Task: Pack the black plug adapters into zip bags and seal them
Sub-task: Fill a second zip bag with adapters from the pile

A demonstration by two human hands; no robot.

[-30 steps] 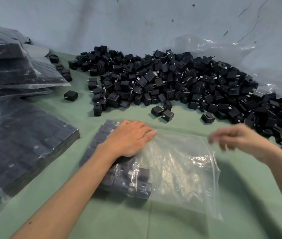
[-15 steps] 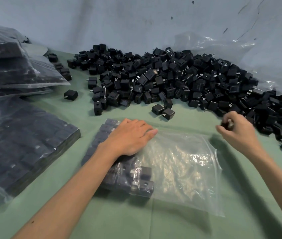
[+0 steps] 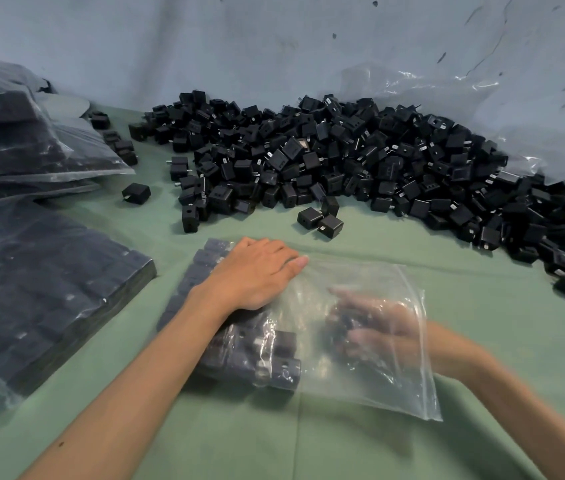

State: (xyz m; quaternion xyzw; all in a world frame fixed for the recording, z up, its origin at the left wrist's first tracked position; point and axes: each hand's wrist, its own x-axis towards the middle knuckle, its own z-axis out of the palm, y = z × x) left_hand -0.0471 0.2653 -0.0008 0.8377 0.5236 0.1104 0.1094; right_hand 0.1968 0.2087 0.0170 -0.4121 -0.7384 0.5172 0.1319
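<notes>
Bag [image 3: 360, 386]: clear zip bag lying flat on the green cloth, right in front of the person, its mouth facing the right side.
Left hand [image 3: 257, 275]: palm down, fingers straight and together, pressing flat on top of the bag's left half. It grips nothing, it just pins the bag down.
Packed adapters [image 3: 274, 362]: neat rows of black plug adapters inside the bag, bunched at its closed left end and partly under that flat palm.
Right hand [image 3: 371, 323]: in through the mouth of the bag and seen through the plastic, badly blurred. A dark smear sits by the fingers, but whether they hold an adapter or lie loose cannot be told.
Loose pile [image 3: 343, 161]: big heap of black adapters across the back of the table against the wall, trailing off to the right edge.
Strays [image 3: 319, 220]: two adapters touching each other just in front of the heap, well apart from the bag; one more [image 3: 135, 193] sits alone further left.
Filled bags [image 3: 39, 289]: one flat full bag at the left, beside the bag in use, with more [image 3: 14, 143] stacked behind it.
Cloth [image 3: 482, 306]: green, covering the table.
Plastic sheet [image 3: 430, 88]: crumpled and clear, behind the heap at the right.
</notes>
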